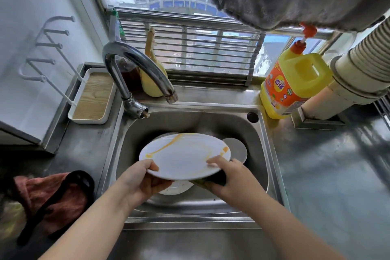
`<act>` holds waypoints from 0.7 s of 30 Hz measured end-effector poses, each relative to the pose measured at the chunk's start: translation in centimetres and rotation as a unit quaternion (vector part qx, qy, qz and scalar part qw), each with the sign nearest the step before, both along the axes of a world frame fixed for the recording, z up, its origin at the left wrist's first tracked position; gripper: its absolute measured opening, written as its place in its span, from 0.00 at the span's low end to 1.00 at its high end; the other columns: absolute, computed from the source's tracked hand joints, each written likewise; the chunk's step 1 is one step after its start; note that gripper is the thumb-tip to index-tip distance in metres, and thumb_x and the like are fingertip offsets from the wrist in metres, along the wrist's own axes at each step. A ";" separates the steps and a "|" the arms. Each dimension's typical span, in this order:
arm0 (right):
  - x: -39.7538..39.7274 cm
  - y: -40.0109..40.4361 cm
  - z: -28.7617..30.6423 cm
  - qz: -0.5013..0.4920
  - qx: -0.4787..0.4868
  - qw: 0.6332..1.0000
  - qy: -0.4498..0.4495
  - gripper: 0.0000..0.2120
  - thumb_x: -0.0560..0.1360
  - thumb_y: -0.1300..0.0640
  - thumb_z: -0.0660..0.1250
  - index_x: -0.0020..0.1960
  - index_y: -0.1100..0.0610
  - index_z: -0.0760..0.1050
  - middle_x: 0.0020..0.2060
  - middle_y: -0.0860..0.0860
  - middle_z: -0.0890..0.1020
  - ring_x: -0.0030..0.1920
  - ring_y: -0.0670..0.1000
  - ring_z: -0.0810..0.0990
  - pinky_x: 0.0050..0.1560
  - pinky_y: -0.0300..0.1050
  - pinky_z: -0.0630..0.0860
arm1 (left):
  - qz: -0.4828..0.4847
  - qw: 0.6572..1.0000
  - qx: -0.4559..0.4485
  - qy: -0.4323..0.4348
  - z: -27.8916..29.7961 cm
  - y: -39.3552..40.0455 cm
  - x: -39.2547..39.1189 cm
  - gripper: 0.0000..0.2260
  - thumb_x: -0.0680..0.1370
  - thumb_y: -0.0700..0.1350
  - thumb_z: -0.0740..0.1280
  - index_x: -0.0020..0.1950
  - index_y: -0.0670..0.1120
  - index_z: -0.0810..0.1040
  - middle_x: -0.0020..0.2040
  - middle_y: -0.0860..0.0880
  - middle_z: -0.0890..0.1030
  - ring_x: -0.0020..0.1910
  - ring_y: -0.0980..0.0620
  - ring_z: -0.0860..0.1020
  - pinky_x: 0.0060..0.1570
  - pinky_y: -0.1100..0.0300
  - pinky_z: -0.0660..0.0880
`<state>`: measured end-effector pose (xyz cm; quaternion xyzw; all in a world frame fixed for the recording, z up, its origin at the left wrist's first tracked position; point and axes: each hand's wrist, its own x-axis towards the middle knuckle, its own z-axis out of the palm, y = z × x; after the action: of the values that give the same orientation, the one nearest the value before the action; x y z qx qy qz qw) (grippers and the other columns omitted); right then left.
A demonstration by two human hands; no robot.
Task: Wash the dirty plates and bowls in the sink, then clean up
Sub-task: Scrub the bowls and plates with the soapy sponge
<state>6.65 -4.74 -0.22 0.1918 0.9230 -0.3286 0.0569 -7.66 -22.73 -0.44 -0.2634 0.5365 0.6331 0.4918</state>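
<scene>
Hands (145,181) (230,177) hide plate's (183,154) underside, perhaps sponge (217,180).

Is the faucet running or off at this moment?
Off. No stream falls from the faucet spout toward the sink, and the white plate held below it shows yellow smears, not running water.

Both forearms bare, reaching in from bottom edge, converging toward centre. Left hand (141,181): thumb on top, fingers curled underneath, pinching the plate (183,155) rim. Right hand (231,177): fingers curled around a dark sponge (218,180), thumb pressed on the plate's top face.
</scene>
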 end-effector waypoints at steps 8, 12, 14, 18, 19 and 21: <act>-1.0 0.7 2.2 -0.078 -0.021 0.996 0.029 0.23 0.64 0.46 0.78 0.57 0.51 0.81 0.49 0.51 0.76 0.46 0.45 0.75 0.47 0.22 0.65 | -0.128 0.952 -0.039 0.275 -1.0 -2.1 -0.7 0.42 0.64 0.72 0.68 0.74 0.60 0.59 0.74 0.57 0.63 0.69 0.54 0.68 0.68 0.53 0.65; -2.3 1.9 3.9 -0.053 0.031 0.998 -0.025 0.20 0.65 0.49 0.77 0.55 0.52 0.81 0.47 0.53 0.78 0.44 0.47 0.73 0.42 0.22 0.65 | -0.364 0.676 -0.038 0.640 -1.2 -1.1 0.3 0.36 0.59 0.66 0.72 0.65 0.63 0.69 0.70 0.64 0.66 0.73 0.65 0.57 0.72 0.57 0.48; -3.2 2.1 4.5 -0.031 0.055 0.997 -0.045 0.17 0.65 0.50 0.76 0.52 0.54 0.82 0.43 0.54 0.82 0.42 0.50 0.77 0.41 0.28 0.69 | -0.378 0.518 -0.053 0.766 -2.3 1.0 1.2 0.17 0.66 0.56 0.68 0.53 0.55 0.80 0.57 0.56 0.81 0.64 0.54 0.75 0.67 0.46 0.64; -4.2 2.8 5.1 -0.003 0.038 0.996 -0.083 0.08 0.66 0.52 0.71 0.43 0.53 0.81 0.35 0.52 0.82 0.37 0.50 0.80 0.41 0.44 0.79 | -0.332 0.538 -0.052 0.773 -1.7 3.3 2.3 0.10 0.73 0.49 0.63 0.34 0.47 0.73 0.28 0.51 0.75 0.27 0.49 0.71 0.26 0.64 0.66; -4.3 3.2 5.1 0.003 0.029 0.996 -0.083 0.05 0.66 0.52 0.71 0.40 0.53 0.79 0.35 0.50 0.82 0.36 0.49 0.80 0.39 0.42 0.78 | -0.315 0.556 -0.054 0.767 -1.6 3.3 2.2 0.09 0.74 0.49 0.63 0.35 0.47 0.71 0.28 0.51 0.74 0.27 0.50 0.70 0.26 0.62 0.64; -4.2 3.6 5.3 0.009 -0.009 0.996 -0.085 0.04 0.66 0.52 0.70 0.40 0.51 0.78 0.35 0.49 0.82 0.37 0.49 0.80 0.36 0.39 0.76 | -0.291 0.606 -0.039 0.740 -1.2 3.3 1.9 0.08 0.75 0.51 0.63 0.37 0.50 0.69 0.26 0.54 0.71 0.26 0.53 0.68 0.27 0.66 0.61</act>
<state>2.40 -1.12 5.07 0.2104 0.9133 -0.3192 0.1402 -5.76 -19.47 -1.68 0.4454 0.7904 0.4139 0.0750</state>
